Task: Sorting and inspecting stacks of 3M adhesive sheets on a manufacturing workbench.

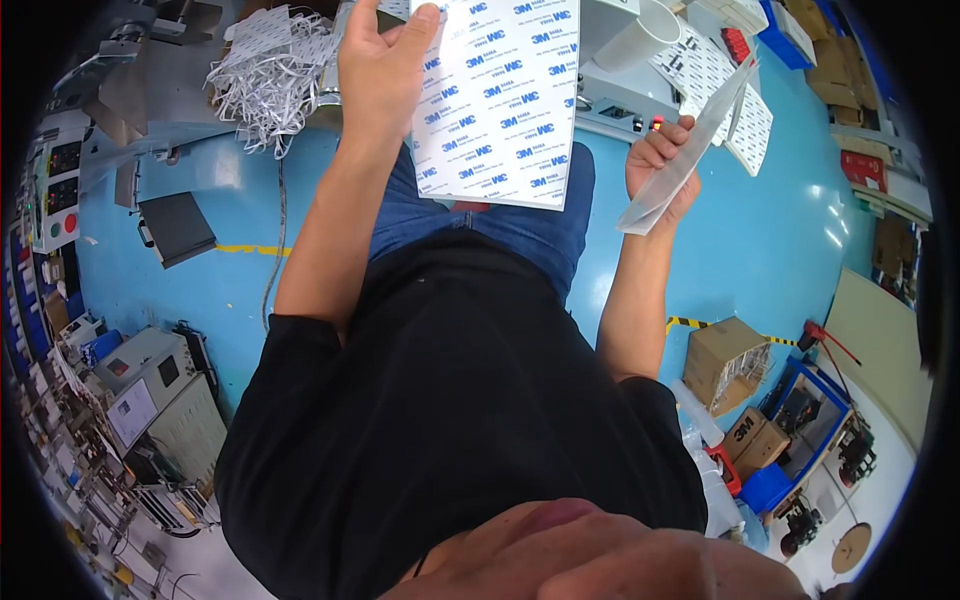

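My left hand [378, 85] grips a stack of white sheets [500, 115] by its left edge, thumb on the face that is covered in repeating blue print. The stack is upright in front of my lap, and its upper edge runs out of view. In my right hand [660, 165], fingers closed, is a piece of translucent plastic film [690, 150], long and folded, perhaps a flat bag. It slants up to the right, apart from the stack.
Tangled white strips [265, 95] hang at the bench's far left. A white bucket [645, 35] and another printed sheet stack [755, 130] are at the far right. On the blue floor are a black flat case [177, 228] and a cardboard box [715, 365].
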The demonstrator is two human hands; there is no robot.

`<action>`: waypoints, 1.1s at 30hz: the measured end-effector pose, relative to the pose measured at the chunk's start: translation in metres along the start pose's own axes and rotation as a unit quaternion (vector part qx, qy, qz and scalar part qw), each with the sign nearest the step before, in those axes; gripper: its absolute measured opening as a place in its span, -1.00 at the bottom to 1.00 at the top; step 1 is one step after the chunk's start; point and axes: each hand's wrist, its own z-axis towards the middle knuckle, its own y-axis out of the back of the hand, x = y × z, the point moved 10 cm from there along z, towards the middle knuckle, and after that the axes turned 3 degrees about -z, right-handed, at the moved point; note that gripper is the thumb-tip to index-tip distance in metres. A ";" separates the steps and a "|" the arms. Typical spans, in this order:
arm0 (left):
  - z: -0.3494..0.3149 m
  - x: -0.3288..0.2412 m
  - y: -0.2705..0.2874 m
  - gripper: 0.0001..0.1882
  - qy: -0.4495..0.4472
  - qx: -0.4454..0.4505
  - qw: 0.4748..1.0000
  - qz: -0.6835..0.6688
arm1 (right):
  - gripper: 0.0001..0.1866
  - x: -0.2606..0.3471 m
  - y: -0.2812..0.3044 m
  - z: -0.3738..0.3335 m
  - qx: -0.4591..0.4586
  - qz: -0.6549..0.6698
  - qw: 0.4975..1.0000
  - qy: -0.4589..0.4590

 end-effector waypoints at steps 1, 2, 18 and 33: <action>0.010 0.002 -0.001 -0.34 -0.073 0.116 0.983 -0.119 | -0.73 -0.005 -0.008 0.001 0.010 -0.006 1.000 -0.009; 0.004 -0.007 -0.005 -0.35 -0.142 0.227 0.935 -0.234 | -0.73 -0.008 -0.012 0.000 0.005 -0.007 1.000 -0.010; -0.042 0.028 -0.052 -0.73 0.031 0.201 0.966 0.161 | -0.63 -0.025 -0.024 0.006 -0.138 -0.437 0.888 0.037; -0.035 0.041 -0.034 -0.67 0.076 0.114 0.979 0.150 | -0.65 -0.010 -0.001 0.001 -0.149 -0.389 0.906 0.072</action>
